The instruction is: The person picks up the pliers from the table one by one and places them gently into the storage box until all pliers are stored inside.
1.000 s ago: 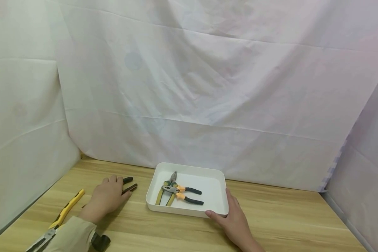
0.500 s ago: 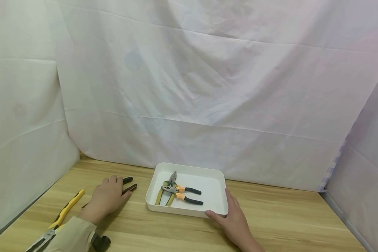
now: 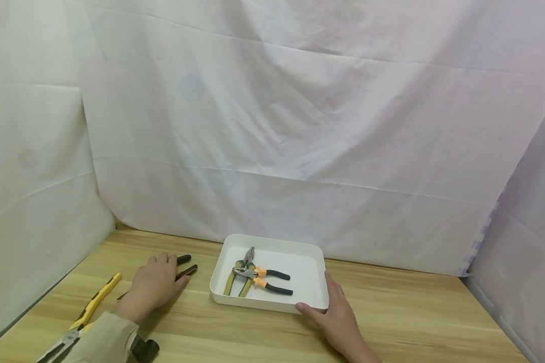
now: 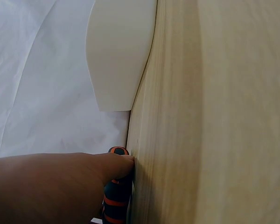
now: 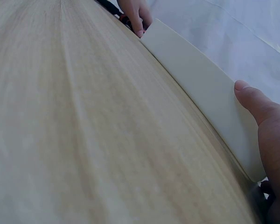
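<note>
Evidently, the dark-handled tool (image 3: 186, 273) lies on the worktop (image 3: 413, 312) left of the tray, its two handles pointing toward it and its middle hidden beneath the left hand (image 3: 156, 281). That hand grips it from above; the left wrist view shows the thumb against a handle banded in orange. The right hand (image 3: 338, 317) holds the near right corner of the white tray (image 3: 300, 259), thumb on the front wall. Inside, toward the left end, orange-and-black pliers (image 3: 260, 283) lie across olive-handled pliers (image 3: 241, 263). Left of the left hand, near the light sleeve (image 3: 104, 338), rest yellow-and-black pliers (image 3: 83, 318), handles away from the person. Pale cloth (image 3: 300, 126) hangs behind the worktop.
</note>
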